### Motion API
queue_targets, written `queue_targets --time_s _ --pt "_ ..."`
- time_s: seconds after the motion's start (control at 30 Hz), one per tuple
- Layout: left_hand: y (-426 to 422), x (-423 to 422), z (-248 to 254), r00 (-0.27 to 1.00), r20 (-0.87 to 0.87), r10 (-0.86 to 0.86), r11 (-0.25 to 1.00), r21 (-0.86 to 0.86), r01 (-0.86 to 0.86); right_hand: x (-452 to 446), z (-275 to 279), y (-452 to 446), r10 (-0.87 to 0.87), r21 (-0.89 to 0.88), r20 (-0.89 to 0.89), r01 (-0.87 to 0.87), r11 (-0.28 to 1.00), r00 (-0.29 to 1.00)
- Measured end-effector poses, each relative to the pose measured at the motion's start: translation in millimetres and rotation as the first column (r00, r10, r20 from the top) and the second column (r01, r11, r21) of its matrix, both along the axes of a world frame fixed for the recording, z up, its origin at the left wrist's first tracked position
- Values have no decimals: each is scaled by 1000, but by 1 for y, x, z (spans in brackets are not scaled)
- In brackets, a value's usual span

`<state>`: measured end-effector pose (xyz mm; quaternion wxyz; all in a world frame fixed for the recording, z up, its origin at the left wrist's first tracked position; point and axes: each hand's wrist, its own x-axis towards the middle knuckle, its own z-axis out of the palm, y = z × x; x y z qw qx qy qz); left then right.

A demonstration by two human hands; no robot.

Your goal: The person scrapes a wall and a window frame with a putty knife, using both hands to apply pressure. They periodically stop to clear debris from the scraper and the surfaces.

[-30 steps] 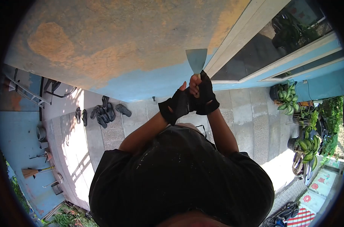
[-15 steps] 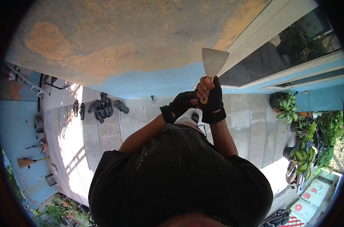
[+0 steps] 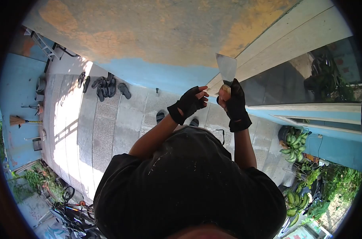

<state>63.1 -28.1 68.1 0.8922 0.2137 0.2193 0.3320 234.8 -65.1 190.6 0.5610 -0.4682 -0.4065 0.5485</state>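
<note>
My right hand, in a black fingerless glove, is closed round the handle of a putty knife. Its wide metal blade points up, in front of the wall and beside the pale door or window frame. To the left, my left hand, gloved the same way, is held apart from the knife with its fingers loosely spread and nothing in them. Ahead of both hands stands a wall with orange and grey worn patches above a light blue band.
Several dark sandals lie on the paved floor at the left. Potted plants stand along the right side. A broom hangs at the blue wall on the far left. A ladder leans at upper left.
My left hand has come off the putty knife area and moved away to the left, its fingers opening. My right hand has shifted slightly right with the knife, whose blade has turned. The view has tilted.
</note>
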Motion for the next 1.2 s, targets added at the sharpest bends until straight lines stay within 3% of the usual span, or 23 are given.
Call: queue_targets --time_s 0.03,0.1,0.17,0.2,0.27,0.4,0.47,0.5,0.57,0.63,0.7,0.8,0.9,1.13,1.2 --pt "-3 -1 0 985 -158 72 997 35 -67 5 0 -1 21 -10 -1 -21 1000 1000" --pt "-7 -2 -8 973 -182 139 990 17 -139 10 -1 3 71 -60 -4 -71 996 997" --pt "-14 -3 -11 923 298 244 963 -190 -193 12 -18 7 103 -88 -7 -103 991 995" --pt "-17 -2 -13 918 297 264 958 -191 -214 12 -25 8 107 -117 -6 -107 987 994" --pt "-22 0 28 923 -174 343 914 -165 -371 9 -28 11 132 -135 38 -126 983 991" --pt "-11 -16 -16 929 -147 339 933 -73 -352 2 -34 13 218 -228 177 -175 958 960" --pt "-6 -23 -23 957 79 280 954 -134 -268 0 -38 13 214 -258 126 -176 950 969" --pt "-4 -21 -27 957 85 277 955 -132 -264 -2 -40 14 214 -293 78 -183 938 974" --pt "1 -8 2 968 -166 190 977 -61 -203 -4 -46 11 184 -299 53 -160 941 982" --pt "7 9 2 973 -174 153 988 0 -155 -5 -49 9 151 -306 33 -133 943 988" --pt "19 29 -21 947 300 -118 993 61 104 -6 -52 9 207 -272 -9 -202 941 978" --pt "28 46 -12 895 421 -147 982 -42 181 -6 -56 10 214 -266 -27 -213 940 977" --pt "31 64 -5 943 332 19 989 -143 30 -11 -50 11 211 -282 -77 -224 933 975" --pt "41 83 -15 860 461 217 965 -233 -119 10 -50 37 377 -431 -115 -388 815 919" --pt "47 86 -15 837 499 225 946 -319 -64 6 -54 41 255 -406 126 -184 895 959"
